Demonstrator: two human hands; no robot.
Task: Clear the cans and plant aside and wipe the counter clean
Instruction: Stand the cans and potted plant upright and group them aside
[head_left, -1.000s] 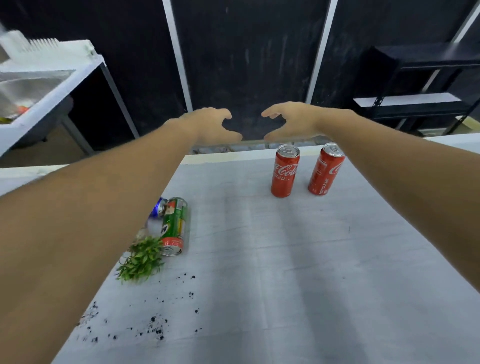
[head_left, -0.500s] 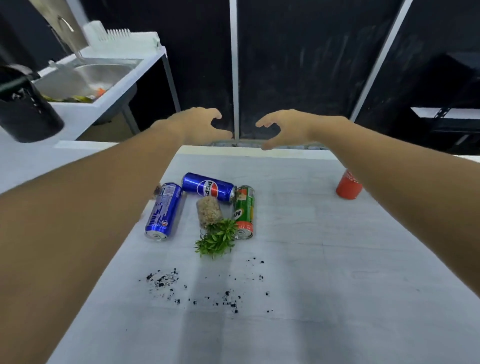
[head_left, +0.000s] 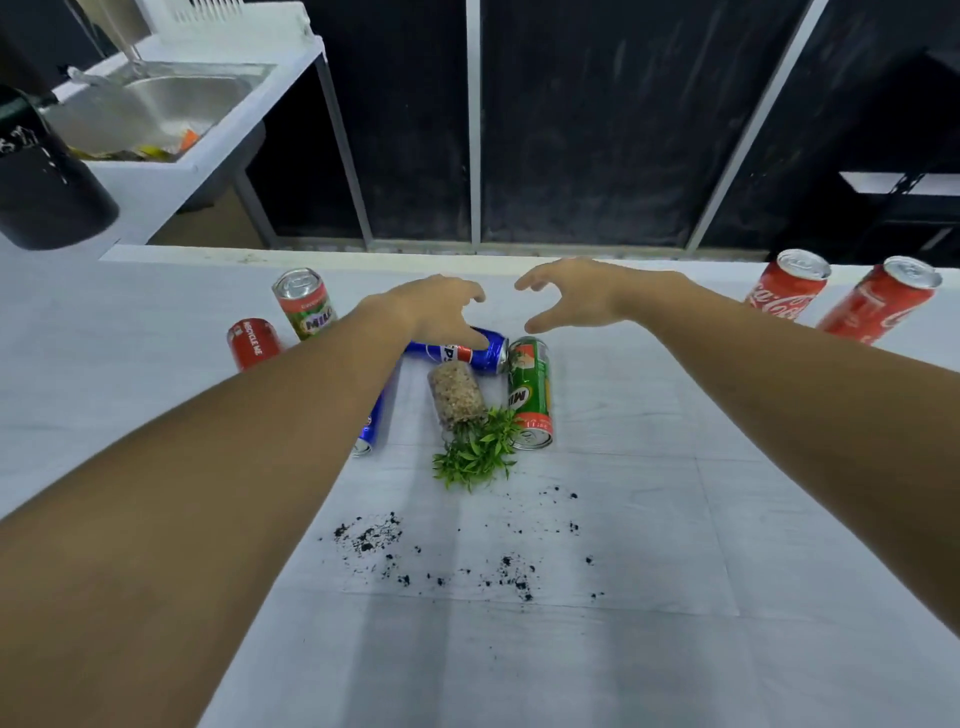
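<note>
Red can (head_left: 253, 343) and upright Milo can (head_left: 305, 304) far left on bench (head_left: 675, 649). Left hand (head_left: 436, 312) and right hand (head_left: 576, 293) hover loosely spread, holding nothing, over tipped Pepsi can (head_left: 475, 355), plant (head_left: 467, 421), lying Milo can (head_left: 530, 389). Coke cans (head_left: 787, 283) far right.

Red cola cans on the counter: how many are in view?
3. Two upright red aluminium cola cans far right; one far left, beside the upright Milo can. The forearms may hide others.
</note>
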